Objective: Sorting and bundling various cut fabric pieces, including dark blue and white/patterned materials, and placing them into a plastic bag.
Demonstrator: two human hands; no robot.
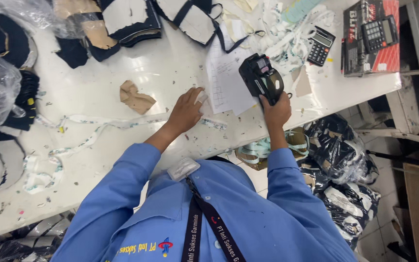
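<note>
A sewing factory: cut cloth pieces [132, 19] lie on the white table [161, 73], far beyond the hands, with bagged scraps [340, 150] below

Label gun [262, 77] right of paper sheet [226, 77]

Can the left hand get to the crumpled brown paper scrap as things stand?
Probably yes. The left hand rests on the white table, with the crumpled brown paper scrap just beside it and only bare tabletop between them.
</note>
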